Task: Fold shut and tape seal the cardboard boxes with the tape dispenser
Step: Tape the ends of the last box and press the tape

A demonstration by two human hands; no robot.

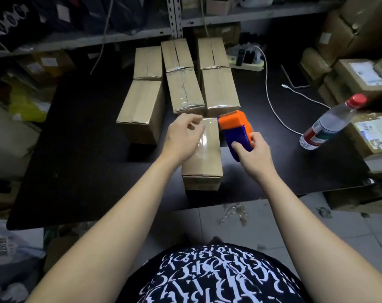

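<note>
A long cardboard box (205,162) lies closed on the black table (87,171) near its front edge, with a shiny strip of clear tape along its top seam. My right hand (254,156) grips the orange and blue tape dispenser (236,130), whose orange head sits at the box's far right corner. My left hand (183,138) hovers over the far left part of the box top, fingers loosely curled; whether it pinches the tape's end is unclear. Behind stand several closed boxes (185,90), some with tape on their seams.
A clear water bottle with a red cap (330,123) leans at the table's right. A white cable (271,101), a power strip (247,62) and a tablet (295,77) lie at the back right. Stacked cartons (360,79) crowd the right side, metal shelves the back.
</note>
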